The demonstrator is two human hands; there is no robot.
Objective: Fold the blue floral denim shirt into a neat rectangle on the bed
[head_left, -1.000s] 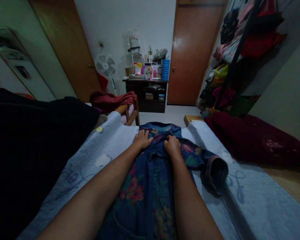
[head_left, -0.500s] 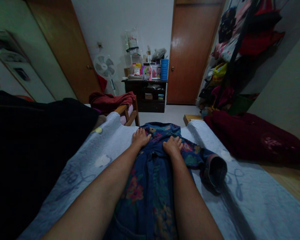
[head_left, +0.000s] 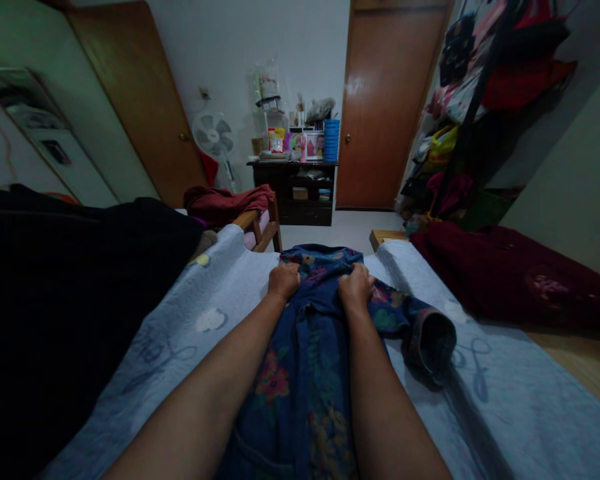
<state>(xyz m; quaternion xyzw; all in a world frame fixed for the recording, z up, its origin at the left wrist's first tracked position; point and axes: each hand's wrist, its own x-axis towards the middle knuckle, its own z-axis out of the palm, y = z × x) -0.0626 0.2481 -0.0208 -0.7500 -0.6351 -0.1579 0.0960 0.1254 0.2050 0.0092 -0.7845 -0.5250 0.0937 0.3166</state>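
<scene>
A: One jacket (head_left: 325, 347) is lying along the middle of the bed (head_left: 540, 393), its collar (head_left: 323, 250) reaching the far edge. And the grip?

B: Two hands, both curling closed on cloth! The left hand (head_left: 284, 280) is holding one shoulder, the right hand (head_left: 356, 288) the other, so the paired hold is probably keeping the top level.

A: Sleeves?

B: I'm counting one sleeve (head_left: 393, 313), pointing toward the right edge, cuff (head_left: 433, 347) gaping; I'm not seeing a second.

A: Around it?

B: One dark heap (head_left: 80, 300) is covering the left edge, one maroon cloth (head_left: 510, 273) is lying by the right, likely leaving the jacket the middle.
</scene>
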